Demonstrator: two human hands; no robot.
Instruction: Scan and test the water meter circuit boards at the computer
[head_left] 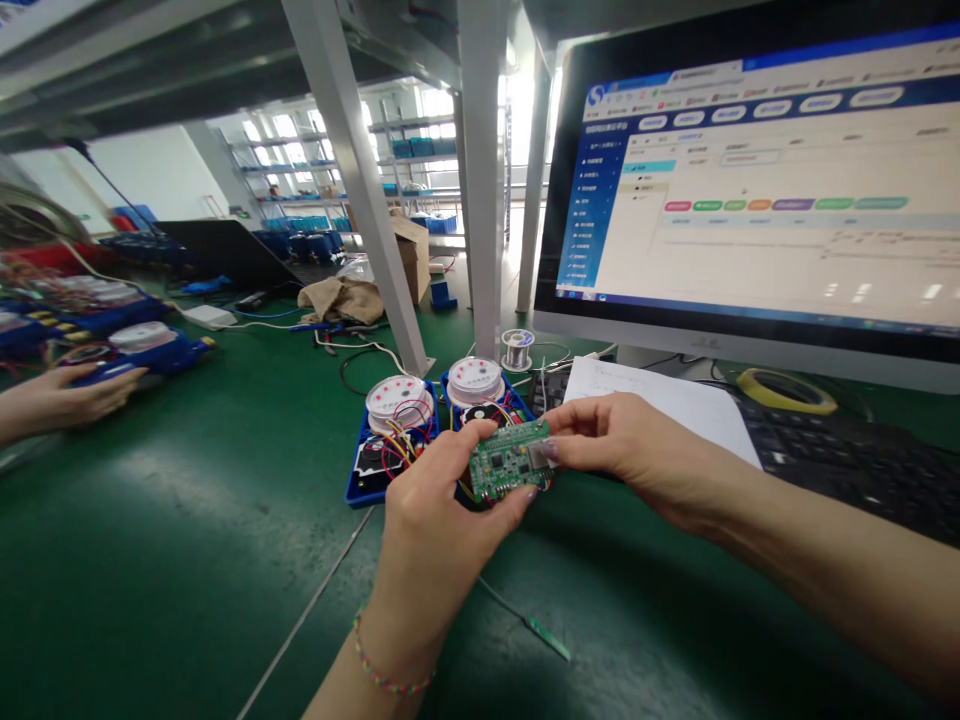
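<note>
Both my hands hold a small green circuit board (508, 460) just above the green mat. My left hand (439, 510) grips its left and lower edge with thumb and fingers. From the right, my right hand (622, 445) pinches its right end. Coloured wires run from the board back to two blue meter housings, one (390, 440) on the left and one (480, 390) behind the board, each with a white round dial on top.
A large monitor (757, 190) stands at the right over a black keyboard (840, 450), a sheet of paper (660, 395) and a yellow tape roll (787, 390). A solder spool (517, 349) sits by the metal posts. Another person's hand (67, 395) rests by blue meters (142, 350) at far left.
</note>
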